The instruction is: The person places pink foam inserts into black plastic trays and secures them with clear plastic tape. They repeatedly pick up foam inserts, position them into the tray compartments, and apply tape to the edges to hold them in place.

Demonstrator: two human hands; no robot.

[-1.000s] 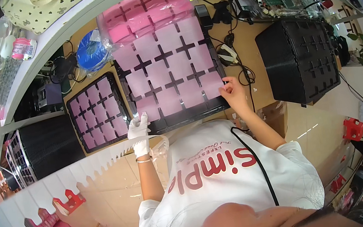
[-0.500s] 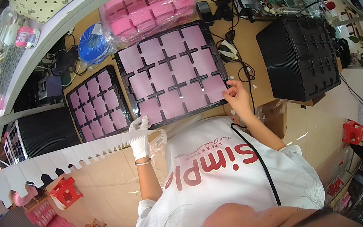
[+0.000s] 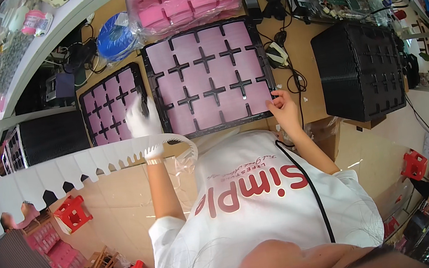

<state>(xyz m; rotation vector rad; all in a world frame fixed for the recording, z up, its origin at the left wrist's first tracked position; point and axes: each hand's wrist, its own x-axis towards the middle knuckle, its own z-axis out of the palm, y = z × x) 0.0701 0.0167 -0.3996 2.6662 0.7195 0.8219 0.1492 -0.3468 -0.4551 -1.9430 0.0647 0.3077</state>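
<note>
tray point(image 3: 214, 93) of rectangular black plastic, pink panels showing between its black crosses, lies beyond and between the hands; the bare right hand point(image 3: 283, 110) pinches its near right corner; the white-gloved left hand point(image 3: 144, 119) is a blur over a similar black-and-pink plastic tray point(image 3: 108, 103), spread or closed i can't tell; a ribbed black plastic stack point(image 3: 359, 72) stands right of both

A pink-lined black tray point(image 3: 213, 91) lies flat beside a smaller tray point(image 3: 108, 103).
</note>
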